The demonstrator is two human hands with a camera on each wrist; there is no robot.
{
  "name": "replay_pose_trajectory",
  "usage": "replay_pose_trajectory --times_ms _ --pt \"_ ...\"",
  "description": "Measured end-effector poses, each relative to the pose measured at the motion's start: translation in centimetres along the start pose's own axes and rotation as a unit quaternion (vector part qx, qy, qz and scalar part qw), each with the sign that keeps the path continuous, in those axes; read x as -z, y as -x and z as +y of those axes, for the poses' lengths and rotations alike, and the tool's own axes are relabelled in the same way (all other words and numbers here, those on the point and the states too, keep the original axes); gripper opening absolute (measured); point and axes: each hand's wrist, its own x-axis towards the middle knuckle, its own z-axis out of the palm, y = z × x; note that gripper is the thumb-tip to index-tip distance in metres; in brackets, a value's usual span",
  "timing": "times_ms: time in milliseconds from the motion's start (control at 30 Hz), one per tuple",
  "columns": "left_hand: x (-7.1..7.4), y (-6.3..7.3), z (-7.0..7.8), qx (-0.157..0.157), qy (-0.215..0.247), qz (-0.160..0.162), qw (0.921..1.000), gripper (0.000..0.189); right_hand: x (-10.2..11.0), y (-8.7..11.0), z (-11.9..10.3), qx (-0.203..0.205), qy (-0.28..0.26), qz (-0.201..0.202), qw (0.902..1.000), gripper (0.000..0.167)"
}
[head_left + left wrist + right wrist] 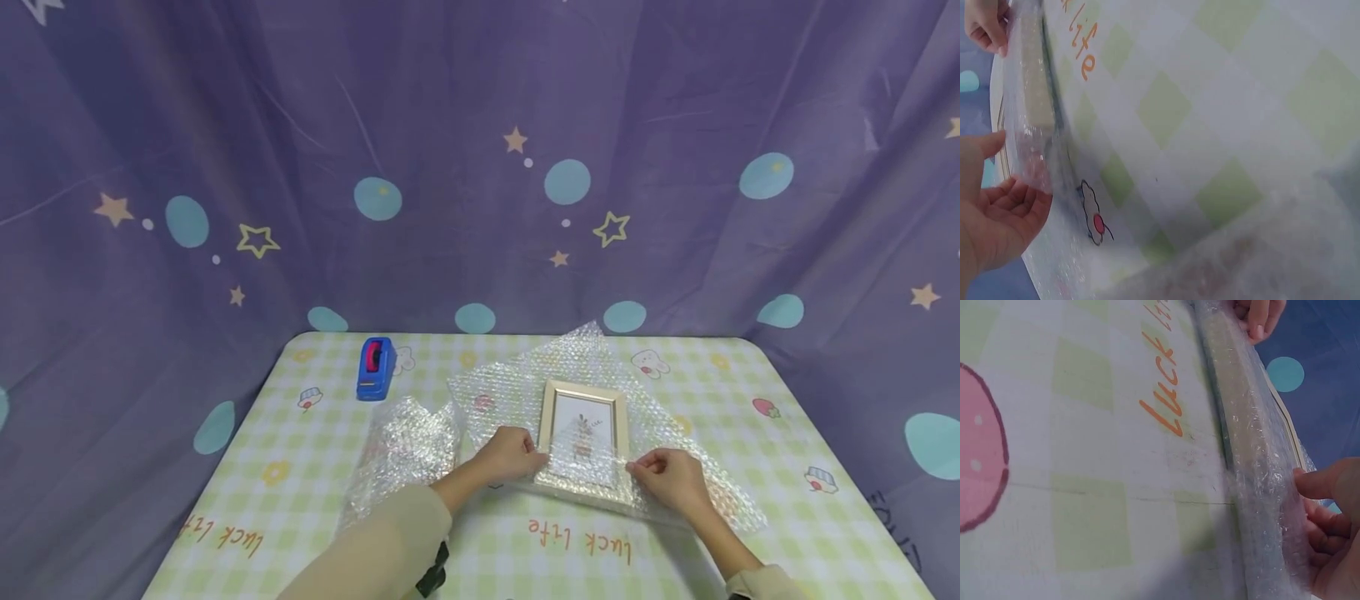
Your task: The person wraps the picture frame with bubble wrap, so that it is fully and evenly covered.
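A picture frame [621, 408] with a light gold rim lies face up on a sheet of bubble wrap [517, 379]. The sheet's near part is folded over the frame's lower edge and covers the lower picture. At the frame's left side my left hand [510, 452] pinches the folded wrap between thumb and fingers. My right hand [671, 479] pinches it at the right side. In the left wrist view the wrap runs over the frame's thick near side [1038, 94], with the left hand [1007, 219] at its corner. The right wrist view shows the right hand [1335, 531] gripping the other corner.
A second piece of bubble wrap [408, 442] lies crumpled left of the frame, partly behind my left forearm. A blue tape dispenser [375, 368] with a pink core stands at the back left. The checked tablecloth [300, 450] covers the table; a purple curtain [465, 250] hangs behind it.
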Motion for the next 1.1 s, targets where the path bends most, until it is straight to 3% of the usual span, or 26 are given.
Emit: replay_pose_trajectory --times_ms 100,200,367,533,667,800,967,1100 --pt "-0.5 -0.2 0.3 0.005 -0.023 0.016 0.9996 0.024 0.0 0.2 -0.1 0.002 0.003 -0.002 1.0 0.022" --pt "-0.9 -0.3 0.4 0.001 -0.049 0.037 0.9981 0.023 -0.2 0.4 -0.4 0.035 0.021 0.017 0.999 0.024" --pt "-1.2 -0.3 0.5 -0.005 -0.033 0.056 0.9979 0.026 -0.7 1.1 -1.3 0.145 0.06 0.061 0.9857 0.043" --pt "-1.4 -0.3 0.5 -0.001 -0.015 0.065 0.9977 0.031 -1.5 2.0 -2.1 0.223 0.095 0.022 0.9699 0.06" --pt "-1.4 -0.3 0.5 -0.001 -0.02 0.068 0.9975 0.029 -2.2 2.5 -2.1 0.251 0.138 -0.006 0.9582 0.062" --pt "-1.2 -0.4 0.5 0.009 -0.029 0.059 0.9978 0.025 -2.7 2.7 -1.9 0.269 0.162 0.005 0.9493 0.059" --pt "-0.2 -0.9 0.9 0.031 -0.07 0.041 0.9962 0.023 -2.8 2.8 -1.7 0.274 0.167 0.016 0.9468 0.057" --pt "1.3 -2.4 1.5 0.041 -0.107 0.031 0.9929 0.022 -2.8 2.9 -1.7 0.269 0.173 0.009 0.9475 0.057"
